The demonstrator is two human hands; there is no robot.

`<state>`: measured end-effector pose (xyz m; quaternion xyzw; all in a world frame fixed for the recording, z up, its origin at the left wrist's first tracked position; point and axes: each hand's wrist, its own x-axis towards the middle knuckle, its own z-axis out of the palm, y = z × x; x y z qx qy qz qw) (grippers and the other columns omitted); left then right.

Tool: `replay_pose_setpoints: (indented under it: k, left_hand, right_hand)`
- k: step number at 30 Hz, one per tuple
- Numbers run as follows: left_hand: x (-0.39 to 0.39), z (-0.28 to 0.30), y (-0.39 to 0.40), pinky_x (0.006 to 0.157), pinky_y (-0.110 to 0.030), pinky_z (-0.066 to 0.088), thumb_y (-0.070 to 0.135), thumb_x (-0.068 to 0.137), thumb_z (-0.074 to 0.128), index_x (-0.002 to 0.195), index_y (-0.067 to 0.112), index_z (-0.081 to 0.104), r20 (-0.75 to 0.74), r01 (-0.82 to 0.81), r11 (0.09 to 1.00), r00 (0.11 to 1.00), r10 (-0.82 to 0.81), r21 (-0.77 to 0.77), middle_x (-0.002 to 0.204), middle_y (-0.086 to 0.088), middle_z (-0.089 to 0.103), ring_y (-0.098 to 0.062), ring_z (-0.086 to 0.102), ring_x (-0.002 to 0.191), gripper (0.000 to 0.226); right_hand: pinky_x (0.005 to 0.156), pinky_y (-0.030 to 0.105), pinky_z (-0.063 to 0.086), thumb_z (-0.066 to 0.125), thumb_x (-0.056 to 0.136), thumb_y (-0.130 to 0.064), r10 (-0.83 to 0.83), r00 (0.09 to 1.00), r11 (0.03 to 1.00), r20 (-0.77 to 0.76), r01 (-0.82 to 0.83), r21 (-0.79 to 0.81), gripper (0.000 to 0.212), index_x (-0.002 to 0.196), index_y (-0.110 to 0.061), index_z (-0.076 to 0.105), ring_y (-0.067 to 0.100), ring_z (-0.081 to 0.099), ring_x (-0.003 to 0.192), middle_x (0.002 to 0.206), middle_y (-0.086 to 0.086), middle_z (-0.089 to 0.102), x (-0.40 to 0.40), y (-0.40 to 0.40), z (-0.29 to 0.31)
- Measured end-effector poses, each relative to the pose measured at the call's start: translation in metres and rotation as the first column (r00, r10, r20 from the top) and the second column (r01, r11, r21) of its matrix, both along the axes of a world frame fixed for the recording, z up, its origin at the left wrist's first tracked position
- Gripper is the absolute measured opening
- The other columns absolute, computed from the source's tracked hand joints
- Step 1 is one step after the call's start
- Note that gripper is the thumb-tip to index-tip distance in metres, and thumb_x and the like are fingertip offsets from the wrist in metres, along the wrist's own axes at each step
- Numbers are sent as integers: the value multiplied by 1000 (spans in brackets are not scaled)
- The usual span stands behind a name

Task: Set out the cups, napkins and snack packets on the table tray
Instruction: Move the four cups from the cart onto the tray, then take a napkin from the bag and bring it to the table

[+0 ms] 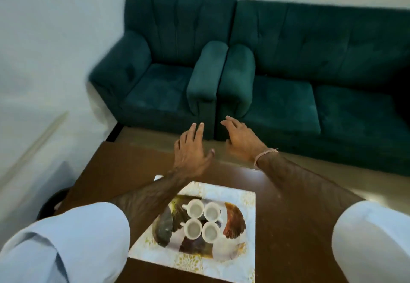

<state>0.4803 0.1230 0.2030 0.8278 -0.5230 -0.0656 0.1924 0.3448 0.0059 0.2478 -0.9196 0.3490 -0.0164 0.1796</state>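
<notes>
Several small white cups [201, 220] stand upright in a tight square on an oval patterned tray [234, 225]. The tray rests on a white floral mat [244, 196] on the dark wooden table [124, 167]. Both my arms stretch forward over the table, past the tray. My left hand [192, 149] hovers palm down over the table's far edge, fingers spread, holding nothing. Beside it, my right hand [240, 139] is likewise spread and holds nothing, a thread band on its wrist. I see no napkins or snack packets.
A teal armchair [159, 78] and a matching teal sofa [310, 91] stand side by side just beyond the table's far edge. A white wall runs along the left. A dark round object [52, 202] sits on the floor at the table's left.
</notes>
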Motion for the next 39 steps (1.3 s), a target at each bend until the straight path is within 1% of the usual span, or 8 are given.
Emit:
replay_pose_setpoints:
  k: [4, 10, 15, 19, 24, 29, 34, 39]
  left_hand:
    - [8, 97, -35, 114, -52, 23, 52, 87, 55, 156, 25, 10, 70, 26, 994, 997, -19, -105, 164, -6, 16, -29, 19, 146, 86]
    - [3, 232, -67, 116, -47, 21, 52, 85, 56, 156, 23, 12, 159, 77, 956, 987, -33, -282, 163, -8, 19, -26, 19, 147, 89]
    - [-10, 338, -85, 120, -45, 15, 55, 85, 58, 156, 23, 9, 198, 130, 912, 979, -55, -388, 165, -6, 14, -26, 14, 150, 93]
    - [-24, 408, -86, 119, -47, 16, 54, 84, 59, 156, 23, 10, 258, 186, 875, 963, -73, -447, 165, -7, 12, -28, 15, 150, 92]
    - [-43, 469, -84, 119, -48, 19, 50, 83, 63, 155, 23, 12, 308, 209, 840, 950, -53, -500, 165, -9, 13, -29, 17, 150, 93]
    - [-60, 508, -80, 118, -49, 20, 50, 82, 65, 155, 22, 14, 339, 243, 816, 939, -61, -524, 165, -11, 14, -32, 19, 149, 94]
    - [-79, 531, -76, 117, -49, 22, 50, 83, 65, 155, 20, 15, 376, 289, 788, 923, -79, -544, 164, -12, 17, -33, 21, 148, 92]
    - [-108, 533, -82, 116, -50, 24, 50, 82, 66, 154, 20, 18, 404, 359, 763, 904, -141, -538, 162, -12, 22, -34, 24, 147, 91]
  right_hand:
    - [112, 49, 35, 53, 89, -15, -10, 996, 993, 93, 21, -119, 66, 150, -13, 29, 35, 33, 142, 162, 11, 20, -4, -25, 104]
    - [114, 49, 32, 50, 89, -12, -22, 980, 965, 198, 72, -252, 65, 150, -13, 28, 35, 32, 142, 163, 10, 18, -18, -43, 242]
    - [123, 45, 16, 52, 89, -16, -12, 959, 926, 285, 118, -359, 70, 153, -14, 23, 32, 18, 150, 165, 11, 11, -37, -42, 339]
    - [124, 43, 8, 54, 90, -17, 16, 938, 877, 347, 153, -456, 72, 154, -15, 21, 30, 13, 151, 165, 12, 7, -55, -34, 401]
    - [122, 42, 7, 56, 90, -18, 37, 923, 808, 383, 198, -555, 74, 154, -14, 20, 30, 12, 152, 165, 12, 6, -80, -23, 457]
    - [122, 44, 9, 57, 91, -20, 23, 925, 743, 380, 239, -625, 73, 154, -12, 21, 32, 14, 152, 165, 14, 7, -105, -12, 487]
    - [122, 44, 11, 57, 92, -25, -15, 920, 699, 392, 289, -654, 72, 153, -12, 22, 31, 16, 151, 165, 14, 10, -128, -1, 505]
    - [121, 44, 13, 58, 91, -27, -86, 911, 668, 404, 354, -654, 71, 152, -12, 24, 32, 19, 150, 164, 14, 12, -159, 4, 506]
